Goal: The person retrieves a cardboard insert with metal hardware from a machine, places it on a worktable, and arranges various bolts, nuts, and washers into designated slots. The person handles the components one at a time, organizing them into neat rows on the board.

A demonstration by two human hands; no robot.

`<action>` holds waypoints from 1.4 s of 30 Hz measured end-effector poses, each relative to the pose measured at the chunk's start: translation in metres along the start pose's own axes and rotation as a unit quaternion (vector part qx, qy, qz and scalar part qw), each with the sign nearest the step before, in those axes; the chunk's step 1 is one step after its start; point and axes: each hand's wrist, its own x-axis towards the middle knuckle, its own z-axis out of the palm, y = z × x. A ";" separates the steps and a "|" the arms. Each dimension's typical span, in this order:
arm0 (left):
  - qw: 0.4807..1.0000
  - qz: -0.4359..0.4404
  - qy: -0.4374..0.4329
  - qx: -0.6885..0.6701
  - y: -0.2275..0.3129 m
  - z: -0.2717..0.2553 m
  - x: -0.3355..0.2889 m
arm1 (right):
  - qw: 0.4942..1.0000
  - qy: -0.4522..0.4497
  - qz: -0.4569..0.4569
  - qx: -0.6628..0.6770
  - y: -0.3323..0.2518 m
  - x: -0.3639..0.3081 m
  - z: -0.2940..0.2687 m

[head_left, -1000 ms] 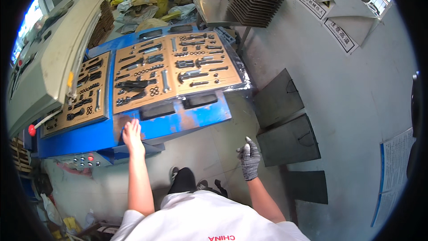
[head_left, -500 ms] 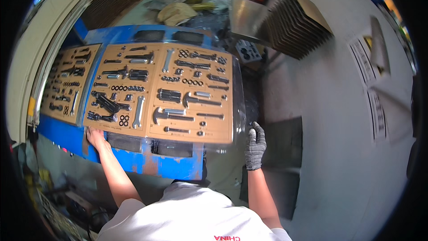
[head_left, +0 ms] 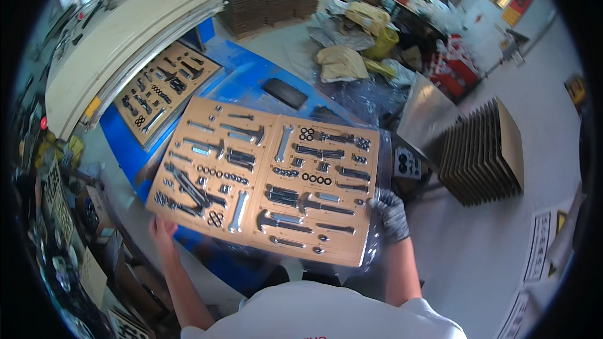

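Note:
A large brown cardboard panel [head_left: 252,201] lies tilted in front of me, with hammers, wrenches, bolts, rings and other small hardware under clear plastic film. My left hand [head_left: 163,229], bare and slightly blurred, grips its near left corner. On the panel's right edge, my right hand [head_left: 391,215] wears a grey knit glove and closes on the film-covered border; the fingertips are partly hidden. Beneath the panel is a blue table [head_left: 242,66] with dark rectangular insets. Farther left on the table rests a second hardware panel [head_left: 173,108], partly beside a beige machine.
The beige machine's long bar [head_left: 144,31] spans the left. Behind it stands a stack of brown sheets [head_left: 270,3]. A row of upright brown boards [head_left: 487,150] stands at right, next to a shiny slanted sheet [head_left: 427,113]. Bags and plastic [head_left: 342,63] heap up at the back.
The near panel has come away from the other panel, moving right and turning clockwise. My right hand, earlier beside the film, has taken hold of the right edge. My view has shifted.

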 end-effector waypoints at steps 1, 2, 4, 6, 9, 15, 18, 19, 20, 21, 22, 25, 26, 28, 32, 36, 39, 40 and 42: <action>0.999 -0.033 0.012 0.001 -0.005 -0.010 -0.032 | 0.997 -0.051 -0.038 -0.037 -0.018 0.029 -0.006; 0.999 -0.025 0.019 -0.020 -0.013 -0.015 -0.072 | 0.990 -0.116 -0.055 -0.060 -0.033 0.069 -0.006; 0.997 -0.035 0.056 -0.048 -0.027 -0.008 -0.143 | 0.966 -0.121 -0.111 -0.201 -0.060 0.147 0.011; 0.990 -0.070 0.109 -0.062 -0.038 0.011 -0.210 | 0.916 -0.118 -0.191 -0.332 -0.080 0.212 0.041; 0.956 -0.159 0.207 -0.138 -0.050 0.055 -0.274 | 0.794 -0.090 -0.301 -0.520 -0.092 0.254 0.108; 0.949 -0.111 0.225 -0.191 -0.067 0.081 -0.318 | 0.766 -0.334 -0.481 -0.265 -0.013 0.105 0.181; 0.935 -0.117 0.263 -0.206 -0.071 0.072 -0.313 | 0.666 -0.448 -0.494 -0.336 0.003 0.049 0.199; 0.936 -0.107 0.267 -0.206 -0.070 0.068 -0.309 | 0.625 -0.462 -0.517 -0.358 0.006 0.037 0.210; 0.934 -0.105 0.275 -0.200 -0.070 0.065 -0.309 | 0.583 -0.461 -0.567 -0.356 0.010 0.025 0.220; 0.939 -0.097 0.260 -0.205 -0.071 0.061 -0.307 | 0.569 -0.490 -0.530 -0.394 0.014 0.015 0.235; 0.942 -0.096 0.250 -0.202 -0.069 0.058 -0.308 | 0.556 -0.505 -0.519 -0.409 0.016 0.005 0.253; 0.955 -0.121 0.206 -0.178 -0.064 0.046 -0.310 | 0.475 -0.523 -0.518 -0.482 0.018 -0.018 0.302; 0.961 -0.124 0.185 -0.166 -0.061 0.042 -0.310 | 0.463 -0.516 -0.554 -0.461 0.016 -0.021 0.307; 0.965 -0.130 0.153 -0.172 -0.059 0.034 -0.312 | 0.451 -0.496 -0.559 -0.488 0.012 -0.035 0.309; 0.972 -0.128 0.128 -0.148 -0.060 0.025 -0.311 | 0.398 -0.644 -0.511 -0.407 0.013 -0.082 0.280; 0.975 -0.126 0.126 -0.134 -0.068 0.022 -0.308 | 0.350 -0.639 -0.472 -0.496 0.011 -0.115 0.272; 0.977 -0.108 0.133 -0.126 -0.071 0.023 -0.307 | 0.341 -0.617 -0.487 -0.515 0.010 -0.130 0.277; 0.978 -0.110 0.136 -0.113 -0.070 0.024 -0.308 | 0.330 -0.603 -0.490 -0.535 0.010 -0.136 0.281; 0.982 -0.077 0.159 -0.061 -0.065 0.027 -0.314 | 0.297 -0.590 -0.479 -0.578 0.005 -0.140 0.284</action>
